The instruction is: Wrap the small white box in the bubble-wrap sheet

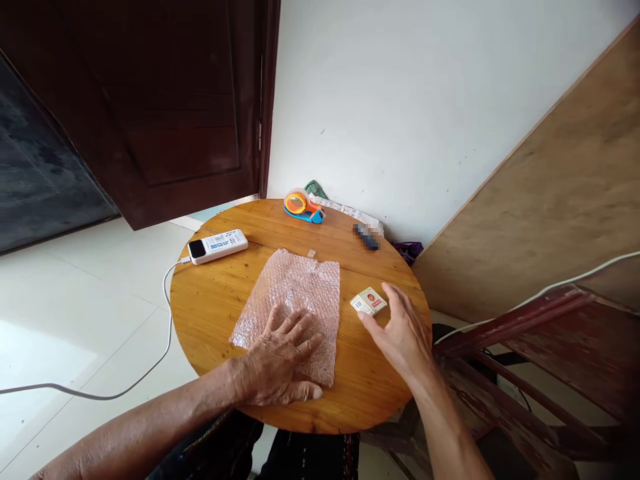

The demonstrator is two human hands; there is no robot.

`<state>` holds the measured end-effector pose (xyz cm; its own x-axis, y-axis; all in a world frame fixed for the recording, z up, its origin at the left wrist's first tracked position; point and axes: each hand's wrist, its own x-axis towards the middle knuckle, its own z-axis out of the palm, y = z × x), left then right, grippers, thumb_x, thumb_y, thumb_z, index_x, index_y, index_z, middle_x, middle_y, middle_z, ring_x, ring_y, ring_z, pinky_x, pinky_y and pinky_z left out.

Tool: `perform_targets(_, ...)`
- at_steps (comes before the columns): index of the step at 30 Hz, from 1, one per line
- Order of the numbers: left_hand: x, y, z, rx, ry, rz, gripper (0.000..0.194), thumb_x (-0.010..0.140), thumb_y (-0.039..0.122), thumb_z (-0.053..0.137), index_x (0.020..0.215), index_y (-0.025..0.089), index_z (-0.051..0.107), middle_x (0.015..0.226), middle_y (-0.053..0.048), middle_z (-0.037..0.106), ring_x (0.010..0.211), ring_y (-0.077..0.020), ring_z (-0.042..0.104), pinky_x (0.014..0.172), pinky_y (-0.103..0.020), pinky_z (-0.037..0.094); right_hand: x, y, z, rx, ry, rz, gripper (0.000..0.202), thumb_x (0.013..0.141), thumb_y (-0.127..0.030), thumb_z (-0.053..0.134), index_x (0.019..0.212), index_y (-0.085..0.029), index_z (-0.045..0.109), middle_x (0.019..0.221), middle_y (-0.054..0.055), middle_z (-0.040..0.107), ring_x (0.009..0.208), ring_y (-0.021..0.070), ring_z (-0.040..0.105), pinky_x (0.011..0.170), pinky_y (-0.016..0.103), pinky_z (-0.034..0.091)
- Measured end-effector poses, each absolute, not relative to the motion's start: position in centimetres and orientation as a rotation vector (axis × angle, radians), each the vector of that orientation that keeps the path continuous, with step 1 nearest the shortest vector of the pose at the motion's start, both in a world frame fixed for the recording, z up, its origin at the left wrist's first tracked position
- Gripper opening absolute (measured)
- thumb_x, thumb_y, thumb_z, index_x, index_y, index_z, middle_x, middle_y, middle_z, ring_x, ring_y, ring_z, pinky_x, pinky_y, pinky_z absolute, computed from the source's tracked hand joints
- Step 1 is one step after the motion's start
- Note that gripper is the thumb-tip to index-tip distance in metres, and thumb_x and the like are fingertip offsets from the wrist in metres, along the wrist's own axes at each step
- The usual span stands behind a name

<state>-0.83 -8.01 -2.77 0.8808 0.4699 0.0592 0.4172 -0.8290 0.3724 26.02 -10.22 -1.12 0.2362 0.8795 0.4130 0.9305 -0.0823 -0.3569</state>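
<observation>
A sheet of pink bubble wrap (300, 280) lies flat on the round wooden table (210, 313). My left hand (287, 350) rests palm down on its lower part, fingers spread. To the right of the wrap is a small white and yellowish box (370, 301) with a red print and a barcode. My right hand (403, 327) is at that box, thumb by its near corner and forefinger past its far right side. Its fingers are apart; whether they touch the box is hard to tell.
An orange and blue tape dispenser (304, 205) stands at the far edge, near a blurred dark object (367, 237). A white power bank (219, 247) with a grey cable (167, 333) sits at the left. A worn wooden chair (525, 360) stands close on the right.
</observation>
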Motion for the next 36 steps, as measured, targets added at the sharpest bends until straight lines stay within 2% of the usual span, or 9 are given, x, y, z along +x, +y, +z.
perform_targets(4,-0.8,-7.9,-3.1,2.693,0.658,0.248,0.088,0.088,0.079,0.031,0.151,0.018,0.037,0.161,-0.019,0.027,0.15,-0.0411,0.016,0.116,-0.073,0.003,27.2,-8.6,-1.7,-2.153,-1.494,0.094,0.05,0.075,-0.037,0.063,0.12,-0.016,0.063,0.104,0.015,0.073,0.095,0.0344,0.068,0.081,0.047,0.053)
perform_targets(8,-0.3,-7.5,-3.2,2.677,0.653,0.259,0.088,0.088,0.079,0.033,0.151,0.017,0.037,0.16,-0.021,0.028,0.15,-0.0428,0.017,0.114,-0.075,0.003,24.3,-8.9,0.0,-1.819,-1.419,0.33,0.044,0.077,-0.045,0.066,0.114,-0.022,0.063,0.095,0.007,0.074,0.082,0.0244,0.069,0.075,0.036,0.054)
perform_targets(11,0.1,-7.5,-2.9,2.674,0.667,0.285,0.087,0.088,0.076,0.039,0.152,0.018,0.034,0.16,-0.021,0.027,0.149,-0.0442,0.017,0.113,-0.076,0.003,20.6,-8.5,0.7,-1.541,-1.564,0.639,0.046,0.077,-0.041,0.069,0.118,-0.021,0.061,0.105,0.007,0.074,0.09,0.0225,0.069,0.08,0.033,0.055)
perform_targets(14,-0.2,-7.9,-2.5,2.672,0.656,0.358,0.086,0.086,0.072,0.049,0.153,0.022,0.032,0.16,-0.018,0.028,0.148,-0.0434,0.021,0.115,-0.074,0.009,18.0,-7.0,-0.7,-1.534,-1.618,0.651,0.049,0.074,-0.031,0.067,0.121,-0.022,0.06,0.108,0.006,0.073,0.095,0.0232,0.068,0.087,0.037,0.054)
perform_targets(16,-1.1,-8.2,-2.2,2.67,0.641,0.413,0.081,0.085,0.068,0.054,0.15,0.022,0.039,0.158,-0.015,0.034,0.146,-0.0409,0.026,0.117,-0.07,0.014,17.6,-6.1,-2.2,-1.596,-1.601,0.613,0.047,0.072,-0.028,0.065,0.118,-0.022,0.061,0.108,0.007,0.072,0.098,0.0249,0.067,0.09,0.04,0.053)
perform_targets(20,-3.6,-8.4,-2.2,2.628,0.776,0.493,0.041,0.09,0.048,0.058,0.119,0.02,0.065,0.134,-0.011,0.058,0.129,-0.034,0.048,0.115,-0.058,0.029,18.4,-5.6,-4.2,-1.596,-1.663,0.624,0.051,0.071,-0.024,0.065,0.122,-0.023,0.059,0.103,0.006,0.072,0.093,0.0243,0.068,0.087,0.041,0.053)
perform_targets(22,-4.6,-8.4,-2.6,2.615,0.833,0.515,0.029,0.091,0.042,0.058,0.105,0.018,0.068,0.125,-0.011,0.063,0.117,-0.0315,0.054,0.108,-0.055,0.037,18.6,-5.9,-4.2,-1.591,-1.663,0.638,0.05,0.071,-0.024,0.065,0.121,-0.023,0.059,0.102,0.006,0.072,0.092,0.0238,0.068,0.086,0.04,0.054)
perform_targets(29,-4.9,-8.3,-4.1,2.613,0.822,0.681,0.033,0.088,0.043,0.063,0.111,0.019,0.066,0.129,-0.01,0.061,0.119,-0.0296,0.051,0.111,-0.053,0.034,17.2,-6.7,-3.4,-1.472,-1.738,0.615,0.048,0.074,-0.023,0.068,0.122,-0.024,0.059,0.11,0.006,0.071,0.099,0.0237,0.067,0.092,0.04,0.053)
perform_targets(36,-5.2,-8.4,-4.6,2.612,0.816,0.745,0.041,0.083,0.035,0.068,0.12,0.019,0.061,0.129,-0.011,0.062,0.118,-0.0298,0.053,0.11,-0.054,0.036,17.4,-7.0,-4.1,-1.434,-1.795,0.678,0.062,0.074,-0.017,0.065,0.133,-0.026,0.051,0.125,0.008,0.066,0.114,0.0256,0.063,0.102,0.045,0.049)
